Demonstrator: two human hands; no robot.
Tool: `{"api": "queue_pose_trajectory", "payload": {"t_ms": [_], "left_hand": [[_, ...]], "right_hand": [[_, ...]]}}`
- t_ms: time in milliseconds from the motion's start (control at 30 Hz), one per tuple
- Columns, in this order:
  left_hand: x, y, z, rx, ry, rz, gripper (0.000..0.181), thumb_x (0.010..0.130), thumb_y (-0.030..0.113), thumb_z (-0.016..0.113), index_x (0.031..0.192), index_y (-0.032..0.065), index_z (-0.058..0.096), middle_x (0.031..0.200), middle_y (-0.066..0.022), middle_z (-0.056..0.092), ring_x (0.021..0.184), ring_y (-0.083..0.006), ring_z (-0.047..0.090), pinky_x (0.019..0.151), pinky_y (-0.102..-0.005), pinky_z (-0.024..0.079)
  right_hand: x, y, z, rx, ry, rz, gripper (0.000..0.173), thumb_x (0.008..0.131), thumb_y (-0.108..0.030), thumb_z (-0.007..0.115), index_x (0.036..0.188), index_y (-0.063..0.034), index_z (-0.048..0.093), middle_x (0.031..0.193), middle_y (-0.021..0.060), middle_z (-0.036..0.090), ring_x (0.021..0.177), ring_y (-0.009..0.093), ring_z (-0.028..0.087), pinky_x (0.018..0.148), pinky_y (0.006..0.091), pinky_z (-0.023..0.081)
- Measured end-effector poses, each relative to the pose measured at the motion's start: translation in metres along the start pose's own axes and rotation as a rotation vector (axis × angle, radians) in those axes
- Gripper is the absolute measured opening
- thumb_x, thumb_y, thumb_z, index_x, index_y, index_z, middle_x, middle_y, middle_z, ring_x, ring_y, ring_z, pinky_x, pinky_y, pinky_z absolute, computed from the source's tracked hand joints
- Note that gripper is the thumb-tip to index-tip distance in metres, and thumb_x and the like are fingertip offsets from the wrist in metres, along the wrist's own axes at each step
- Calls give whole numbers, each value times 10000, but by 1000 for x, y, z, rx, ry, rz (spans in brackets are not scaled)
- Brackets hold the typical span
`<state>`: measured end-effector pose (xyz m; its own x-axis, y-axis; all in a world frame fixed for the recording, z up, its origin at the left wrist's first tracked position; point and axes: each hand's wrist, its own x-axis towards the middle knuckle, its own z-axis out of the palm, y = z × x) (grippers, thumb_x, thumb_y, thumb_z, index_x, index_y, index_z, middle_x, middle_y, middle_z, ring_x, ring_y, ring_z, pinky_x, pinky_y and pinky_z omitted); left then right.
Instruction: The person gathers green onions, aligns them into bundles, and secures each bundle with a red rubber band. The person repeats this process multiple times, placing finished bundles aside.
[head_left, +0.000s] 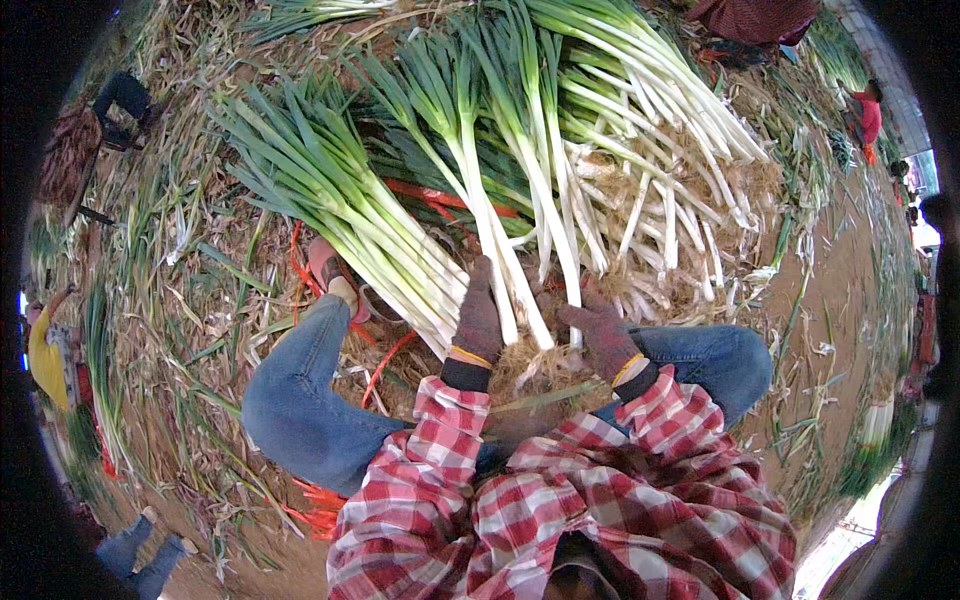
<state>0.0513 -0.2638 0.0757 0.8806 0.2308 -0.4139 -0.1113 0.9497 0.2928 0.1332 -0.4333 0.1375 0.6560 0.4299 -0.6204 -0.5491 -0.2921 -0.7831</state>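
Observation:
My left hand (480, 311), in a dark knit glove, grips a pair of long green onions (504, 277) with white shanks. Its fingers are partly hidden behind them. My right hand (604, 334), gloved alike, closes its fingers around the lower shank of another green onion (564, 259). Shaggy roots (529, 364) hang between my hands. To the left, a sheaf of cleaned green onions (375, 225) lies slantwise, its white ends by my left wrist. Ahead and to the right lies a heap of green onions (675, 180) with roots still attached.
Orange-red plastic ties (386, 367) lie by my left leg; a red band (450, 199) crosses onion leaves ahead. Loose leaf litter (202, 300) covers the soil. A dark stool (121, 105) stands far left. Other people, one in a yellow top (46, 360), one in red (870, 120), are around.

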Motion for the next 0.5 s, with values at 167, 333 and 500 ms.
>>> {"api": "queue_pose_trajectory", "payload": {"t_ms": [167, 333, 500], "left_hand": [[-10, 5, 11, -12, -15, 74, 476, 992, 379, 517, 1242, -26, 532, 1033, -177, 669, 876, -275, 674, 791, -420, 589], [-11, 9, 14, 141, 122, -46, 274, 966, 305, 595, 996, 33, 581, 785, -92, 644, 673, -244, 656, 619, -374, 565], [3, -13, 2, 954, 379, 133, 532, 842, 336, 747, 1156, -17, 502, 904, -170, 674, 846, -305, 678, 720, -396, 523]], "right_hand": [[-1, 8, -22, 557, -207, 174, 372, 988, -292, 557, 1294, -80, 556, 953, 10, 627, 721, 169, 604, 615, 330, 542], [-4, 34, -25, -502, -210, -370, 258, 1020, -152, 468, 1199, -24, 602, 1025, 77, 667, 968, 192, 635, 902, 298, 494], [-15, 31, -16, -34, -199, -47, 317, 963, -187, 592, 1223, -5, 588, 1056, 87, 662, 993, 180, 618, 887, 299, 479]]}}
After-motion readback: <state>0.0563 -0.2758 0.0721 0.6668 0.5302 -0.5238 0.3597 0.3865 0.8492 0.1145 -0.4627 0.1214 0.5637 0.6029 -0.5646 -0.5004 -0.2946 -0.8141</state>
